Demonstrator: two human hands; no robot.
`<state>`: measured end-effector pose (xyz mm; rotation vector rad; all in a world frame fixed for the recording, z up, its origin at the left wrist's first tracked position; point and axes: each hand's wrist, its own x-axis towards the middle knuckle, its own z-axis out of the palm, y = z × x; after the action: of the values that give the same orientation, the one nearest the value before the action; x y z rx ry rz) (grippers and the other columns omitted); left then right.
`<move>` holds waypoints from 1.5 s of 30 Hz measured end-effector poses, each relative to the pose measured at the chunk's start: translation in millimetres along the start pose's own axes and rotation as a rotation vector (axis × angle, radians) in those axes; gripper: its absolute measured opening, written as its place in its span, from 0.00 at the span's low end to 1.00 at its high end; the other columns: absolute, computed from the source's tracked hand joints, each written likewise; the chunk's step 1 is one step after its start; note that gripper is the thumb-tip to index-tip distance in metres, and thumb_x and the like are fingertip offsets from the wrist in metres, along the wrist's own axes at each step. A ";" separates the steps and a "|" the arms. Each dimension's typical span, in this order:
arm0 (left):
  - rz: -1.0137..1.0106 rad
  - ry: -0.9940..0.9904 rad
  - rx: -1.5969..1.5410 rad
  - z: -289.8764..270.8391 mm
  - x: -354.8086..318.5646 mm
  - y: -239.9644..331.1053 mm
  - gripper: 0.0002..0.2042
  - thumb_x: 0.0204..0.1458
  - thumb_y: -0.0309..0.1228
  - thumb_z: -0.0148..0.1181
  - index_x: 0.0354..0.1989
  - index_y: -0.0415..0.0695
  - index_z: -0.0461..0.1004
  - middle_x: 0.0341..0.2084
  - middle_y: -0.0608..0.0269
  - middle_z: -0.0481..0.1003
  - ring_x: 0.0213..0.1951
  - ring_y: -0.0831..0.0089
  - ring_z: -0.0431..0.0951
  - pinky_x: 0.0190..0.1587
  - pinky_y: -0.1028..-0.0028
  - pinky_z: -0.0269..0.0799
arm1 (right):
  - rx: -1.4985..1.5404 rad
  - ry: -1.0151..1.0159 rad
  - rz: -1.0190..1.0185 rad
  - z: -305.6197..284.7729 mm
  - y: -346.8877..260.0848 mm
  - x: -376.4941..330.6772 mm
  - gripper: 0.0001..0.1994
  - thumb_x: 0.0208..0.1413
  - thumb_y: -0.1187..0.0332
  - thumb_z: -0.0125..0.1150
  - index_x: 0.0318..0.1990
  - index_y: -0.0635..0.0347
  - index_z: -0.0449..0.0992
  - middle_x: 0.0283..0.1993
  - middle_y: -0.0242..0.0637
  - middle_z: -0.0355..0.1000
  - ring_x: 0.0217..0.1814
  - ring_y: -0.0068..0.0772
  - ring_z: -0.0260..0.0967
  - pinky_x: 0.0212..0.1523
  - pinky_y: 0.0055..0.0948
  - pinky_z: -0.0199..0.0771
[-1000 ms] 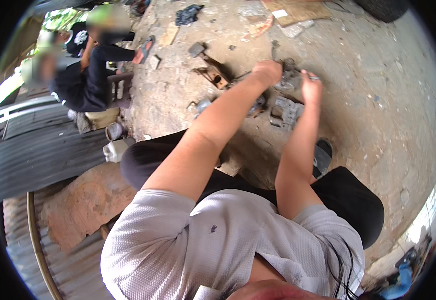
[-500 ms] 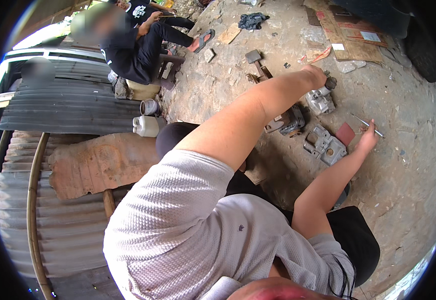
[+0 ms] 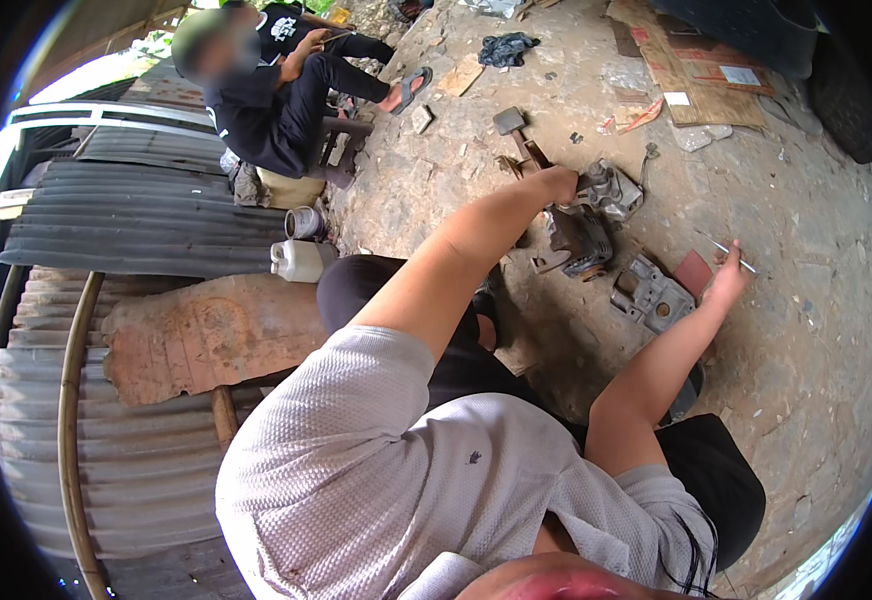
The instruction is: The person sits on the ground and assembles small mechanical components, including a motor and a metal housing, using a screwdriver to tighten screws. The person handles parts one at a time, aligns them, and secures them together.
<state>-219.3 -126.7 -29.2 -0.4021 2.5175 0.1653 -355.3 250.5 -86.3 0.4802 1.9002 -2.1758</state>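
Note:
My left hand (image 3: 560,184) is closed beside a silver-grey metal engine casting (image 3: 616,192) on the ground. A dark piece shows between the hand and the casting; whether the fingers hold it is hidden. My right hand (image 3: 728,266) is closed around a slim, shiny screwdriver (image 3: 746,265), its thin shaft pointing away to the left. Below that hand lies a second grey engine casting (image 3: 653,296) with a round opening. A flat reddish piece (image 3: 694,272) rests against its far right side. Under my left wrist stands a dark, greasy engine block (image 3: 578,240).
A hammer-like tool (image 3: 510,122) lies beyond my left hand. Flattened cardboard (image 3: 691,75), a black plastic bag (image 3: 506,49) and a tyre (image 3: 846,110) are farther off. Another person (image 3: 271,110) sits at the far left. A white jerrycan (image 3: 301,260) stands near corrugated metal sheets (image 3: 126,215).
My left hand has come down to the left, from the top of the casting to its left side. The casting has shifted left and turned. My right hand with the screwdriver has barely moved.

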 end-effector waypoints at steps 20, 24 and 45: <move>0.352 0.299 -0.067 -56.9 -208.3 121.5 0.24 0.54 0.45 0.63 0.57 0.47 0.74 0.48 0.52 0.75 0.53 0.53 0.77 0.56 0.59 0.74 | 0.095 -0.007 0.055 55.5 -15.1 -3.4 0.14 0.63 0.56 0.62 0.40 0.58 0.83 0.29 0.30 0.78 0.27 0.18 0.68 0.27 0.22 0.58; 0.306 0.216 -0.109 -52.1 -237.5 124.1 0.24 0.55 0.45 0.62 0.58 0.47 0.74 0.50 0.51 0.75 0.53 0.53 0.77 0.56 0.58 0.74 | 0.108 0.001 0.058 60.1 -18.8 -4.5 0.14 0.63 0.58 0.61 0.39 0.60 0.82 0.28 0.30 0.77 0.26 0.19 0.65 0.29 0.24 0.57; 0.095 -0.124 -0.356 113.6 -145.1 128.6 0.28 0.55 0.49 0.60 0.62 0.48 0.72 0.50 0.50 0.78 0.54 0.51 0.78 0.58 0.58 0.72 | 0.129 0.076 0.077 8.4 -6.9 -7.6 0.12 0.63 0.59 0.61 0.42 0.58 0.81 0.33 0.32 0.78 0.33 0.23 0.71 0.28 0.21 0.60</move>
<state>-86.4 54.3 -37.2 -0.3972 2.3845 0.6612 -351.7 242.8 -76.0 0.6563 1.7542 -2.2691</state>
